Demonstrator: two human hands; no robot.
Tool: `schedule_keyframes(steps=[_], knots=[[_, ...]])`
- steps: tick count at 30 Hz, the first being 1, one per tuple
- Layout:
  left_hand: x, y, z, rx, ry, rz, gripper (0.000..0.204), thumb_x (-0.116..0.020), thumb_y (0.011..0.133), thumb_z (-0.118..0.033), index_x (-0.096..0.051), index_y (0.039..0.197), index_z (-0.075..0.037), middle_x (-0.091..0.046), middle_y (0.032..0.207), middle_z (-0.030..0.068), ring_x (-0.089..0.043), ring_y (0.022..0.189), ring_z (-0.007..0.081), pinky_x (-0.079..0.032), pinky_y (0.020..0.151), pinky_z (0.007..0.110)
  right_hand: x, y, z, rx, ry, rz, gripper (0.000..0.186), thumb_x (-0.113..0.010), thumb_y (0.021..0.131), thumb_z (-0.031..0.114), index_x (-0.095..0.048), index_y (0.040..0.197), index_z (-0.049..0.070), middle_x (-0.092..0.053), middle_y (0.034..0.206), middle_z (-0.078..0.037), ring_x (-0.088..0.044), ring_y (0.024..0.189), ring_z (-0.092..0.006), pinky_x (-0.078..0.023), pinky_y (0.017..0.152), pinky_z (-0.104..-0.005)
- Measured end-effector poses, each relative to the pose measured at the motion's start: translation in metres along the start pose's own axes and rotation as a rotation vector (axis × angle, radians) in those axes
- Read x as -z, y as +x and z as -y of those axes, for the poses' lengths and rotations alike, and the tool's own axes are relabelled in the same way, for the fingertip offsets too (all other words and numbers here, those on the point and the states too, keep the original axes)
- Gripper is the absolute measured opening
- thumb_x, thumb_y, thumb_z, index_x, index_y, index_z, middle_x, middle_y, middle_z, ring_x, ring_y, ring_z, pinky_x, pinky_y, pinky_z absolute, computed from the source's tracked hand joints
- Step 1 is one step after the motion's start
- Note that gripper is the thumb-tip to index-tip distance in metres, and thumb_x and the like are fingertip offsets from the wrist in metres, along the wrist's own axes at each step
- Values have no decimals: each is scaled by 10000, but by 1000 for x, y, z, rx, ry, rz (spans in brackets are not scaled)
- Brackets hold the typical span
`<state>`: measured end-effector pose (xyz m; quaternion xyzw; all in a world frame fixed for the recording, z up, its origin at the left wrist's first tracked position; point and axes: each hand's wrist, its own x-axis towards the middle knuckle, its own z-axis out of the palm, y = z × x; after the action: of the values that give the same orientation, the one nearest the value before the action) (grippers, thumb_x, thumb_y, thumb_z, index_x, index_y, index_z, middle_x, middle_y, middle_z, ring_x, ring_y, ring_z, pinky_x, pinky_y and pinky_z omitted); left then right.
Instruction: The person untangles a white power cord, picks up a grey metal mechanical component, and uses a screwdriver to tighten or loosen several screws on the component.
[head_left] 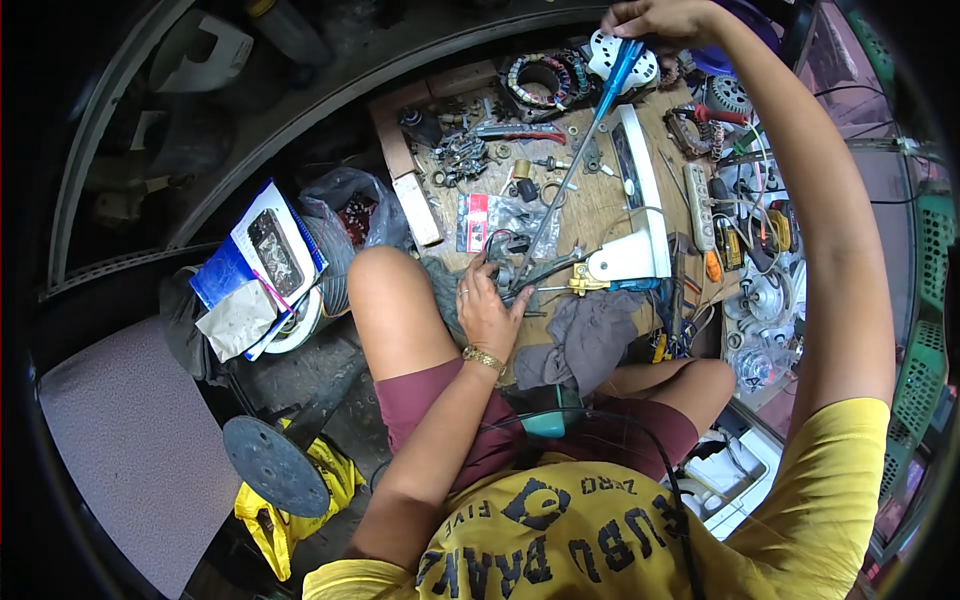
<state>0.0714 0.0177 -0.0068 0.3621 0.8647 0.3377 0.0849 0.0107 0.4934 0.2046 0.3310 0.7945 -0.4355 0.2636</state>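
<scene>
My right hand (662, 20) is raised at the top of the view, its fingers curled at the butt end of a long screwdriver (620, 75) with a blue handle. The thin shaft slants down and left to a dark, round metal motor-like part (508, 262). My left hand (487, 312) is closed around the near side of this part, thumb and fingers on it; the palm side is hidden. The shaft's tip meets the part, but its exact seat is too small to make out. A grey rag (585, 340) lies just right of my left hand.
A wooden work board (600, 190) carries loose bolts, a plastic bag of parts (515, 218), a white appliance piece (640, 200) and a wound stator (540, 82). At right lie a power strip (699, 205) and cables. Notebooks (262, 260) stand left of my knee.
</scene>
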Motion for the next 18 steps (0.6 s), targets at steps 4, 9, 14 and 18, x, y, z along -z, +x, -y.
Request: schedule_keyframes(steps=[4, 9, 14, 18], knots=[[4, 2, 2, 45, -20, 41, 653, -883, 769, -340, -529, 1219, -25, -574, 1368, 188, -565, 1238, 394, -461, 1015, 459, 2, -1, 6, -84, -122, 66, 356, -591, 1056, 388, -662, 1258, 103, -653, 1044, -8, -602, 937, -147, -541, 779, -350], [0, 4, -6, 34, -32, 63, 652, -882, 771, -330, -534, 1231, -23, -571, 1370, 187, -563, 1240, 393, -462, 1018, 460, 21, 5, 12, -239, -331, 170, 465, -655, 1017, 401, -602, 1343, 73, -662, 1086, -11, -629, 870, -152, -532, 739, -347], [5, 1, 1, 53, -16, 49, 660, -884, 767, -325, -533, 1238, -23, -572, 1368, 190, -559, 1244, 393, -464, 1013, 463, -4, -31, 20, 115, 243, 68, 428, -626, 1030, 442, -670, 1290, 105, -671, 1046, -7, -560, 870, -143, -523, 764, -323], [5, 3, -2, 46, -15, 43, 668, -886, 761, -333, -536, 1238, -23, -571, 1363, 192, -559, 1239, 398, -472, 999, 462, 11, 4, 11, -71, -513, 61, 522, -666, 1016, 333, -481, 1471, 156, -619, 1202, -4, -608, 954, -144, -557, 800, -367]])
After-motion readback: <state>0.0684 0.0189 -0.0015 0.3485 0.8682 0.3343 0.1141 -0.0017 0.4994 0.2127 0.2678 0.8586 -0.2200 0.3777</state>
